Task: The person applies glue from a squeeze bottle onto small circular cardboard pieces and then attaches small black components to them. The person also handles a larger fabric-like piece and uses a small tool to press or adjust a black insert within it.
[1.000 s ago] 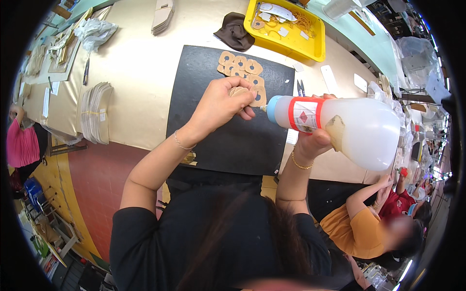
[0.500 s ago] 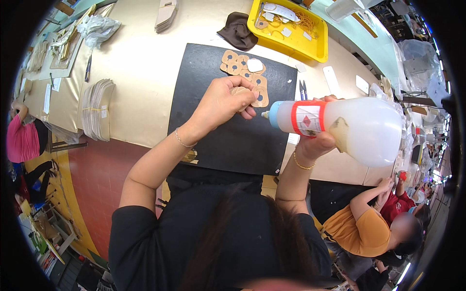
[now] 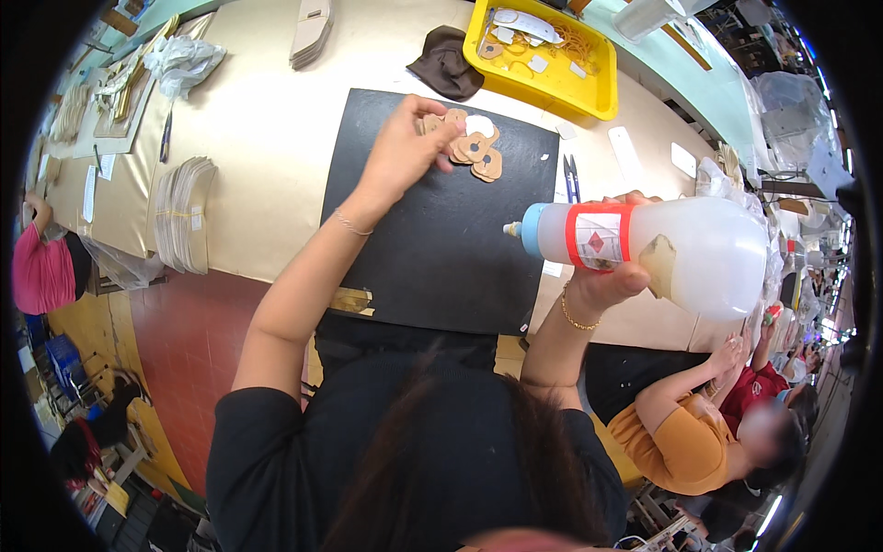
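Note:
My left hand [image 3: 403, 152] reaches over the far part of a black mat [image 3: 441, 253], its fingers closed around some flat tan pieces. More tan pieces [image 3: 487, 165] with dark keyhole-shaped openings lie overlapped just right of the fingertips. A small white rounded piece [image 3: 478, 126] rests among them. In my right hand [image 3: 609, 283] a large translucent squeeze bottle [image 3: 708, 241] lies on its side above the mat's right edge. It has a blue collar, a red-bordered label and a nozzle facing left, apart from the pieces.
A yellow tray [image 3: 589, 101] holds rubber bands and white pieces at the back, beside a dark brown cloth [image 3: 446, 64]. Banded card stacks [image 3: 184, 216] stand at left. Snips [image 3: 571, 179] lie right of the mat. A co-worker in orange [image 3: 681, 442] sits at right.
My left hand has moved away from me and slightly left, over the pile. The tan pieces, spread in rows before, are now bunched together. The bottle has shifted slightly right.

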{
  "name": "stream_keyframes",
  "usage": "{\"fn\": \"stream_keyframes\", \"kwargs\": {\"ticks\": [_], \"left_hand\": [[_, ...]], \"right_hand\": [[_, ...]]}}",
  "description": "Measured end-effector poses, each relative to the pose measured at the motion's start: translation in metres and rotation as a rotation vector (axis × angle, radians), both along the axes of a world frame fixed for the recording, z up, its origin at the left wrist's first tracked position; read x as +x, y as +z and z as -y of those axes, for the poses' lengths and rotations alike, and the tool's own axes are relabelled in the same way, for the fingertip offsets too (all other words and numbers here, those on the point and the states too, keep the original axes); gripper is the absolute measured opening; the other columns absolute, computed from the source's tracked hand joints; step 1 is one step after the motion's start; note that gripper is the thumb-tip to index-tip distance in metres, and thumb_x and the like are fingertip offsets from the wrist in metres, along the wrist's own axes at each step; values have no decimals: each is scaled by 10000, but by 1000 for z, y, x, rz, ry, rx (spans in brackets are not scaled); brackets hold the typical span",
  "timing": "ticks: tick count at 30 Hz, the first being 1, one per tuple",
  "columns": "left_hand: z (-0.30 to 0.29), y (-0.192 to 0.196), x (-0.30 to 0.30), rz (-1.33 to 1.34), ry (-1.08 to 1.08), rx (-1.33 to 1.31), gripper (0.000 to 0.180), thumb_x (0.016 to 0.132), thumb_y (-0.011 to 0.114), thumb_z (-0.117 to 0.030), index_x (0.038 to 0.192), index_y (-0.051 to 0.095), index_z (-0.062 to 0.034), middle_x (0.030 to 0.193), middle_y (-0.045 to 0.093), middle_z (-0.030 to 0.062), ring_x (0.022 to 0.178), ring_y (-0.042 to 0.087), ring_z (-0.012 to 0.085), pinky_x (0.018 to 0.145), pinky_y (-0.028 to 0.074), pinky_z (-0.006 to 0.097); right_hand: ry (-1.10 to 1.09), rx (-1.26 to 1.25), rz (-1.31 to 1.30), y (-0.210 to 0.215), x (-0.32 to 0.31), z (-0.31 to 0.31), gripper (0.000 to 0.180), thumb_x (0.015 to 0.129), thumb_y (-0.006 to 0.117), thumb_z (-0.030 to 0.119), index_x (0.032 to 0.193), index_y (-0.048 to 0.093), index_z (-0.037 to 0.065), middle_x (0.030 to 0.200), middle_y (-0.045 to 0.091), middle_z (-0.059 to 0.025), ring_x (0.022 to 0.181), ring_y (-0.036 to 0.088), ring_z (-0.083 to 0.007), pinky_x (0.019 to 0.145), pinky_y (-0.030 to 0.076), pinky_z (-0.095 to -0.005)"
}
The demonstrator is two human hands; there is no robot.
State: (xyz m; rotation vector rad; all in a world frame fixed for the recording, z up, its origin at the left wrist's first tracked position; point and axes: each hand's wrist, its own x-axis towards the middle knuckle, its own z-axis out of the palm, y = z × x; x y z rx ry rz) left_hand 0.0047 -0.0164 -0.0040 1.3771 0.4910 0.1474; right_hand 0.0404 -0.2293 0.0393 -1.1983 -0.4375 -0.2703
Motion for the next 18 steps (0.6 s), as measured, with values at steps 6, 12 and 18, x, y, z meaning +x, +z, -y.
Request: {"fn": "stream_keyframes", "kwargs": {"ticks": [6, 12, 18], "left_hand": [[-7, 11, -17, 98, -27, -427, 419, 884, 624, -122, 1219, 458, 68, 965, 633, 143, 874, 662, 181, 742, 559, 252], [12, 29, -29, -6, -150, -283, 298, 848, 673, -123, 1064, 570, 55, 898, 639, 112, 733, 672, 167, 603, 562, 245], [25, 41, -30, -34, -189, -255, 213, 843, 659, -86, 993, 577, 41, 850, 638, 104, 710, 664, 159, 607, 548, 237]], "right_hand": [[-24, 3, -21, 4, 2, 5, 896, 652, 727, 641, 1182, 453, -28, 1053, 575, -124, 895, 648, -213, 770, 582, -346], [-40, 69, 60, 4, 11, -10, 899, 634, 799, 518, 1244, 415, -19, 1159, 551, -177, 990, 620, -254, 830, 560, -374], [-77, 30, 118, 7, 11, -20, 884, 661, 785, 491, 1276, 376, 5, 1184, 544, -175, 1020, 605, -262, 869, 545, -389]]}}
